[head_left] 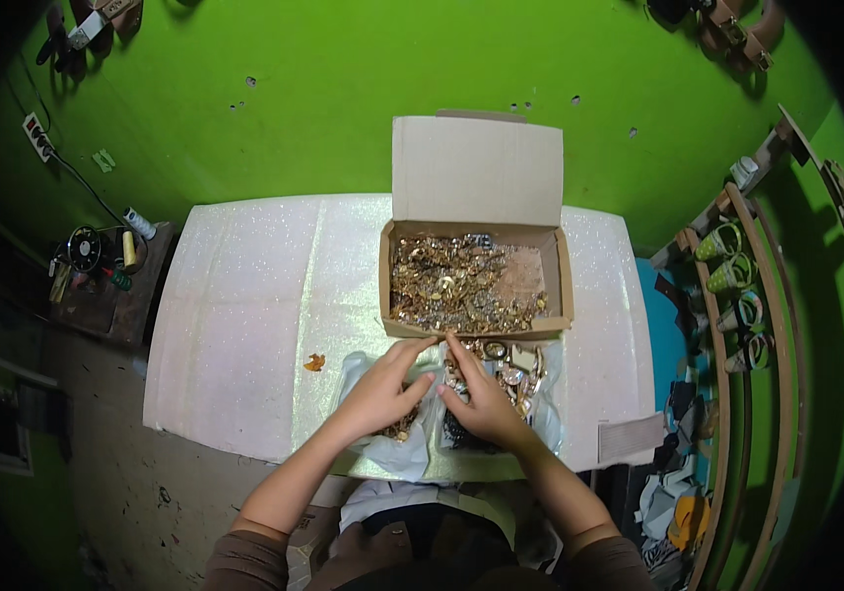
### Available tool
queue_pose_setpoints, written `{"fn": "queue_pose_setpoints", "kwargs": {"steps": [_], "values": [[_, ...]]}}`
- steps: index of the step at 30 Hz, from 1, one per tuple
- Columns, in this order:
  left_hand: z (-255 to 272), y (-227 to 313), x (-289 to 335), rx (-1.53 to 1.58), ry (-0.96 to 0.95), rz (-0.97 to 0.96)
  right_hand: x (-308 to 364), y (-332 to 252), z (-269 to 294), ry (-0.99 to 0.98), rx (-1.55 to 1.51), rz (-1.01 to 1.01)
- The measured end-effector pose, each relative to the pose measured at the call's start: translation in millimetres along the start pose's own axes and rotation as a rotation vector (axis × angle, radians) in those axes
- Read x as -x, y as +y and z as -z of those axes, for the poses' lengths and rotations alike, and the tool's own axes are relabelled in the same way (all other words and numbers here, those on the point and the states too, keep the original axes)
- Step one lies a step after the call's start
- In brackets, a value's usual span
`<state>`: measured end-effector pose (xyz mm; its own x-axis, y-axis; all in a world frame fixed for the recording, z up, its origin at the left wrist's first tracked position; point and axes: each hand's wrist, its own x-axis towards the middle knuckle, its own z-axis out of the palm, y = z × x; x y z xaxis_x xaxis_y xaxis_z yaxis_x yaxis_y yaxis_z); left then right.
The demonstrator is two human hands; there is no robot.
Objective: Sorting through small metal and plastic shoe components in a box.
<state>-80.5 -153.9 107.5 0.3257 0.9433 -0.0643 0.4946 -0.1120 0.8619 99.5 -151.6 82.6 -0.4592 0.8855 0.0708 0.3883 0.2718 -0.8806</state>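
An open cardboard box (pixel 569 281) stands on the table with its lid (pixel 476 169) raised. Small gold and silver metal pieces (pixel 451 271), too small to name singly, cover much of its bottom; bare cardboard shows at the right. My left hand (pixel 382 392) is over a pale plastic bag (pixel 389 456) with gold-coloured bits, partly hidden beneath it. Over a second plastic bag (pixel 551 424) of mixed metal pieces (pixel 520 379) is my right hand (pixel 486 399). Both hands are open, fingers stretched toward the box's front wall, thumbs apart. Nothing shows in their grasp.
A glittery white cover (pixel 235 325) lies over the table, with a small orange-brown piece (pixel 314 362) on it. A grey card (pixel 631 437) lies at the right front corner. Sandals hang on a wooden rack (pixel 786 394) at right; a small side table (pixel 106 295) stands at left.
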Motion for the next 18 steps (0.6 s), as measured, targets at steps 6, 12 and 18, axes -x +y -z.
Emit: {"fn": "queue_pose_setpoints", "kwargs": {"steps": [6,12,18], "values": [[10,-22,-51,-0.146,0.103,-0.059,-44,40,60,-0.068,0.287,-0.002],[-1,-63,-88,-0.29,0.112,-0.031,-107,110,75,-0.162,0.384,-0.02],[-12,-80,-114,-0.483,0.03,-0.163,-142,132,64,-0.326,0.609,0.224]]}}
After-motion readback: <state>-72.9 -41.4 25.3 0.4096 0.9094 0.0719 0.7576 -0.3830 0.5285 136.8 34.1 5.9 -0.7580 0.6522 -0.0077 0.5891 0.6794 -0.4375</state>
